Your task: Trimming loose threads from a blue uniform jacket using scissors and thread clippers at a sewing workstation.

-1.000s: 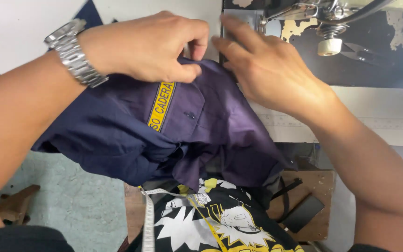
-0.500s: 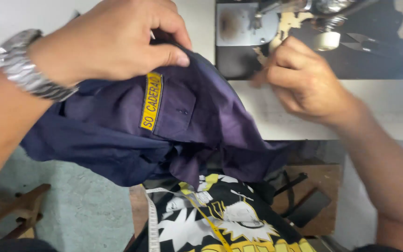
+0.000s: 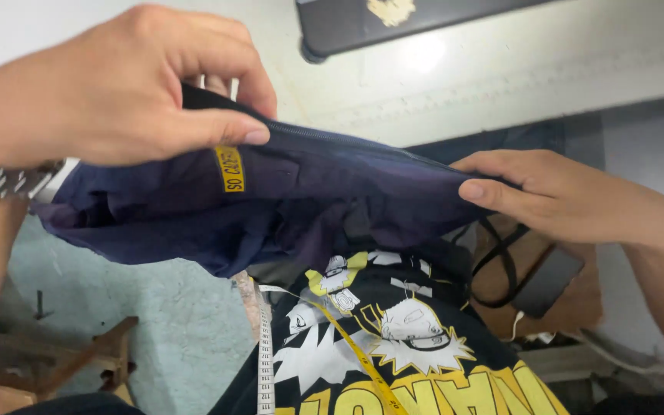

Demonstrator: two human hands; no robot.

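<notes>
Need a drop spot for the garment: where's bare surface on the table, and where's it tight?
Free: the pale table top between the dark machine base above and the navy garment stretched between left hand and right hand. Crowded: under the garment, where the printed black shirt and measuring tape sit.

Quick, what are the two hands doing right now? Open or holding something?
Left hand: closed, pinching the edge of the dark blue garment between thumb and fingers.
Right hand: closed on the same garment's edge, further along.

Matt navy cloth garment (image 3: 309, 200), shiny metal watchband (image 3: 5, 178), smooth pale tabletop (image 3: 501, 69).
</notes>
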